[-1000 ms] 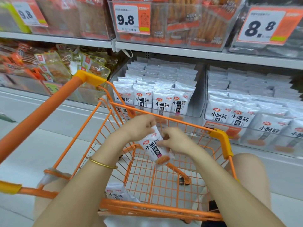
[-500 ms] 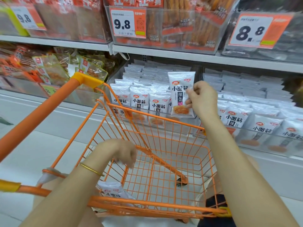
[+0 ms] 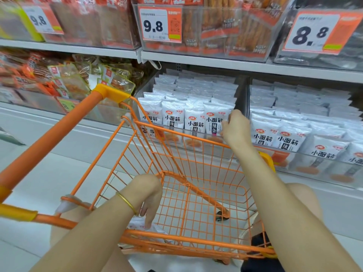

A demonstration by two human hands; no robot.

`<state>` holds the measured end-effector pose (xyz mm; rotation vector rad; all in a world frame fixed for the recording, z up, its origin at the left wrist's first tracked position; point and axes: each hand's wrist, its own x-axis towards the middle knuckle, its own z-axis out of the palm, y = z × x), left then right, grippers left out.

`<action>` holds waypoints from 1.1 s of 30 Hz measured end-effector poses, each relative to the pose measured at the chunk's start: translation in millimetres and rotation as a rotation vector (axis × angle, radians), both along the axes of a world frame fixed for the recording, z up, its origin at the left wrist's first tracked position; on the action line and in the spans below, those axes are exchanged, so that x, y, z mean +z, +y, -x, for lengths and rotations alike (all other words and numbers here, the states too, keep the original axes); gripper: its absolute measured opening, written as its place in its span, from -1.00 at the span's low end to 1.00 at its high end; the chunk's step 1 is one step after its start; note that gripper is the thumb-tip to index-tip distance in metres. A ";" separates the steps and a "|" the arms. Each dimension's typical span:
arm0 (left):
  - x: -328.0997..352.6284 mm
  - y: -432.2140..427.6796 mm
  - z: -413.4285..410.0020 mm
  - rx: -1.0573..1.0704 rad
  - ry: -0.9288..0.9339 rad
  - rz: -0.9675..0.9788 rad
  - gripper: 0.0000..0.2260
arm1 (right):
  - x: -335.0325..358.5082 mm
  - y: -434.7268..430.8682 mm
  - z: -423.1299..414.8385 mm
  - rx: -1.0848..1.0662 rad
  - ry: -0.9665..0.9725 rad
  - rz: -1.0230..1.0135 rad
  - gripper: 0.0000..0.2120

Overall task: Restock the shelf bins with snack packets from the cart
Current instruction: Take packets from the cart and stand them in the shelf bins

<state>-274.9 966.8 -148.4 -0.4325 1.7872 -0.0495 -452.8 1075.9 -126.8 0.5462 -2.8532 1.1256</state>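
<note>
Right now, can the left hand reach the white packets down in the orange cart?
Probably yes. The left hand hangs inside the cart, fingers pointing down, tips right by the white packets. Nothing lies between them, and the cart's top is open. The right hand holds a shelf packet.

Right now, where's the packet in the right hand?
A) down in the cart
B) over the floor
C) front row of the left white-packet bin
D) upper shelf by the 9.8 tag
C: the right hand pinches the white snack packet upright at the right end of the front row in the left clear bin.
</note>
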 end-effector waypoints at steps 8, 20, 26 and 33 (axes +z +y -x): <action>-6.9 5.9 -1.4 -0.109 0.157 -0.009 -0.60 | 4.4 -11.3 12.3 0.015 -0.191 -0.208 -0.63; 18.0 -6.4 16.5 -0.109 0.782 -0.136 -0.85 | 4.9 -4.7 4.3 -0.061 -0.103 -0.107 -0.67; 61.1 -1.4 37.8 -0.199 1.177 -0.158 -0.87 | 15.5 11.3 -4.0 0.018 0.106 -0.099 -0.56; 111.5 5.6 74.6 -0.218 1.496 -0.130 -0.86 | 38.8 34.1 -14.1 0.410 -0.067 0.214 -0.94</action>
